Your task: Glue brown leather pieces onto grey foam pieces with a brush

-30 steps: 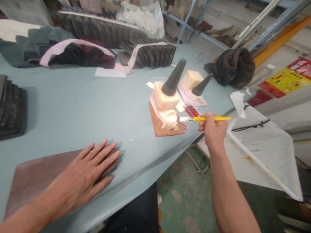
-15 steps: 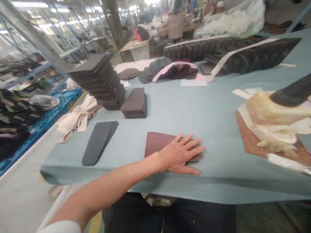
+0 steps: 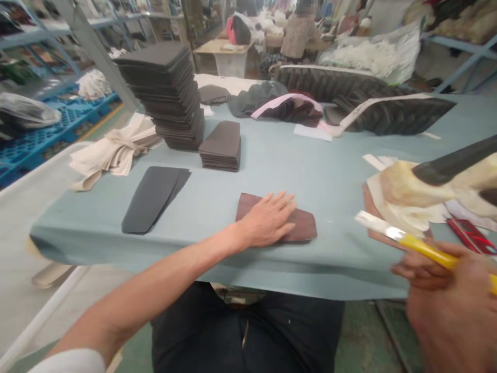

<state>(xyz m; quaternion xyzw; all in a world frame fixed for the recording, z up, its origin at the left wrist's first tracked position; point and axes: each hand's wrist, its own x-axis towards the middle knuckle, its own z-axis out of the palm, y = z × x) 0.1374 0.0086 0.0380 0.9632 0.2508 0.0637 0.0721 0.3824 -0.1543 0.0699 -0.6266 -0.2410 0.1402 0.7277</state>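
Note:
My left hand (image 3: 269, 218) lies flat with its fingers stretched out on a dark reddish-brown leather piece (image 3: 305, 226) near the table's front edge. At the right, my right hand (image 3: 446, 274) is closed round the yellow handle of a paintbrush (image 3: 421, 249). The brush's pale bristles point left, over the table. Behind the brush stands a yellowed, glue-crusted container (image 3: 402, 181) with a black handle-like piece in it, on a brown board. Left of my left hand lie a few overlapping dark grey panels (image 3: 151, 199).
A tall stack of dark panels (image 3: 166, 98) stands at the back left, beside a shorter stack (image 3: 221, 145). Cream cloth strips (image 3: 116, 147) lie at the left edge. Fanned dark pieces (image 3: 392, 114) lie at the back right. A red device (image 3: 471, 235) sits at the right.
My right hand has come into view holding the paintbrush. My left hand has slid left along the leather piece, uncovering its right end. The view has shifted.

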